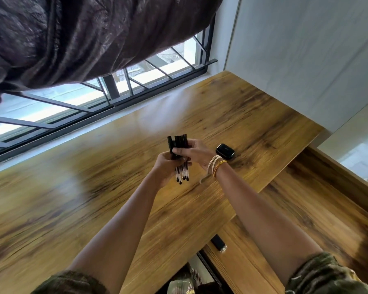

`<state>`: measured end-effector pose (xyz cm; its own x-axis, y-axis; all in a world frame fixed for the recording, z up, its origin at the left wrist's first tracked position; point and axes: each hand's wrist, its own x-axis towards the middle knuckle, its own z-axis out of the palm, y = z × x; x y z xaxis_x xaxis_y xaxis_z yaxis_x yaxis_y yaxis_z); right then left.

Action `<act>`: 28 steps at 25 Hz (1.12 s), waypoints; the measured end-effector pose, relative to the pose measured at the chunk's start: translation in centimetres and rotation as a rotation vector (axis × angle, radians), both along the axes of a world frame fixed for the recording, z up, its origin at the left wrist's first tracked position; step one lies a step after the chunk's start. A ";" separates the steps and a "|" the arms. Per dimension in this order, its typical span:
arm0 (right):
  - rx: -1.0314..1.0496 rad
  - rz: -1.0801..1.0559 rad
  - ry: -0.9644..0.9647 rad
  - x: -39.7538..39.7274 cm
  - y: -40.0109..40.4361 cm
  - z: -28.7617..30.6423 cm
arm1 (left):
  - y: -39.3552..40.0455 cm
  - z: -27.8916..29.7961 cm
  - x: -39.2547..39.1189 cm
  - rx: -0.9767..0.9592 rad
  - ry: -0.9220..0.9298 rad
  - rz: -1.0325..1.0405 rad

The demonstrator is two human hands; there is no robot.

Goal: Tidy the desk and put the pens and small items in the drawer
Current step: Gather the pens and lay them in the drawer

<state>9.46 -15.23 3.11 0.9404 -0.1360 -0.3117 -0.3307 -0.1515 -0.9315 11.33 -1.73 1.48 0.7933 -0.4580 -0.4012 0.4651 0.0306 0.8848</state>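
Black-capped pens (pixel 180 158) stand bunched above the desk (pixel 94 177), gripped from both sides: the left hand (pixel 165 166) wraps the clear barrels, the right hand (pixel 194 152) pinches the caps. A black case (pixel 225 151) lies just beside the right wrist; a lighter (pixel 219 242) rests in the open drawer (pixel 285 209).

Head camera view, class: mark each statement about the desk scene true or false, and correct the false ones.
1. Both hands hold a bundle of pens. True.
2. The black case lies on the desk to the right of the hands. True.
3. The left hand wears string bracelets. False: the bracelets are on the right wrist, by the right hand.
4. The pens lie flat on the desk. False: they are held above it.
5. The small black item sits on the lower wooden surface. True.
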 end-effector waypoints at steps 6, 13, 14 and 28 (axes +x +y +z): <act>-0.099 0.124 -0.258 1.2 1.4 0.3 | 1.4 -0.2 1.6 0.322 -0.444 0.064; -0.243 0.110 -0.250 2.6 2.8 -2.4 | 1.9 -3.1 2.5 0.316 -0.410 0.068; -0.233 0.107 -0.243 2.7 3.0 -2.8 | 1.9 -3.5 2.6 0.310 -0.373 0.062; -0.166 0.044 -0.263 4.5 3.5 -3.2 | 2.3 -1.6 4.1 0.231 -0.221 0.057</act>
<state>13.93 -11.72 -0.07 0.9919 -0.1220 -0.0343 -0.0717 -0.3176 -0.9455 15.46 0.53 -0.17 0.8947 -0.3272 -0.3041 0.2640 -0.1619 0.9508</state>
